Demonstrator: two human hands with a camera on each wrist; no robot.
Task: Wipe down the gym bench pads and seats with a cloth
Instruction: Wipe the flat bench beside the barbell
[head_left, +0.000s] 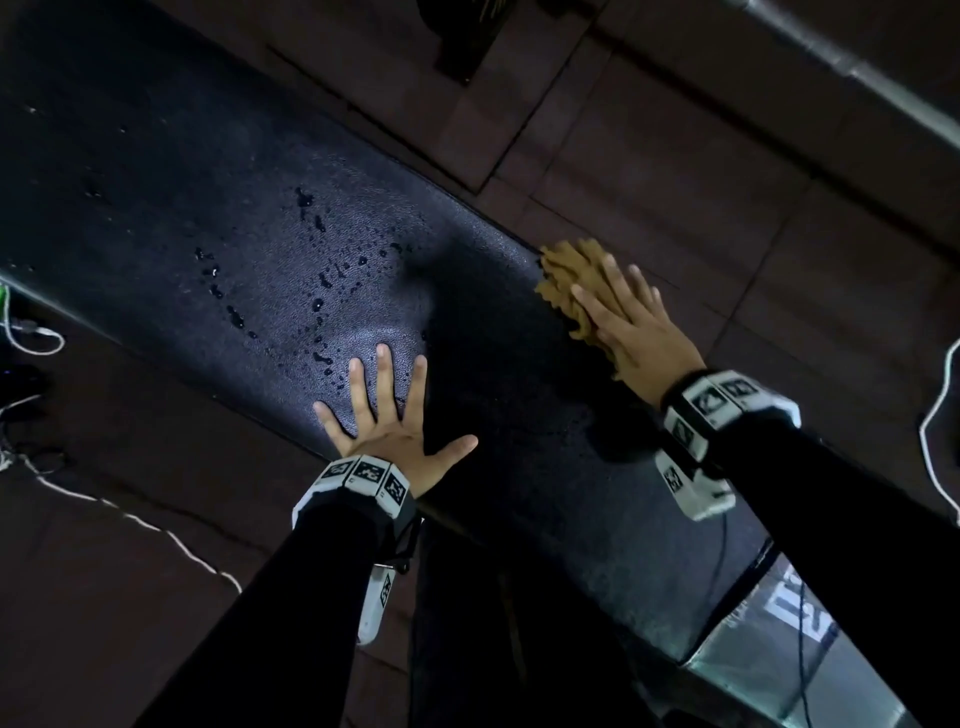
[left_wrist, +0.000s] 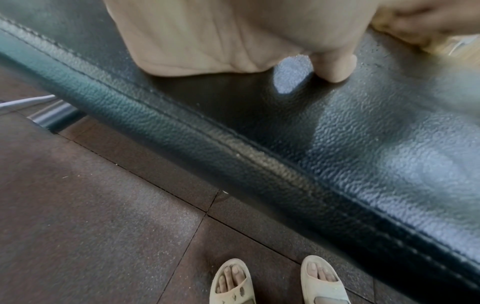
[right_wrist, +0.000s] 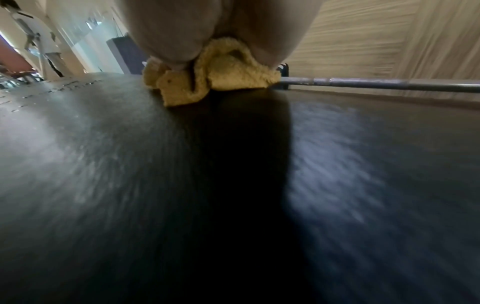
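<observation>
A long black textured bench pad runs diagonally across the head view, with water droplets scattered over its middle. My left hand lies flat on the pad's near edge with fingers spread. My right hand presses straight fingers down on a crumpled yellow-brown cloth at the pad's far edge. In the right wrist view the cloth is bunched under my palm on the pad. The left wrist view shows my palm resting on the pad near its stitched seam.
Dark rubber floor tiles surround the bench. White cables trail on the floor at left and right. A metal bar lies beyond the pad. My feet in pale sandals stand beside the bench.
</observation>
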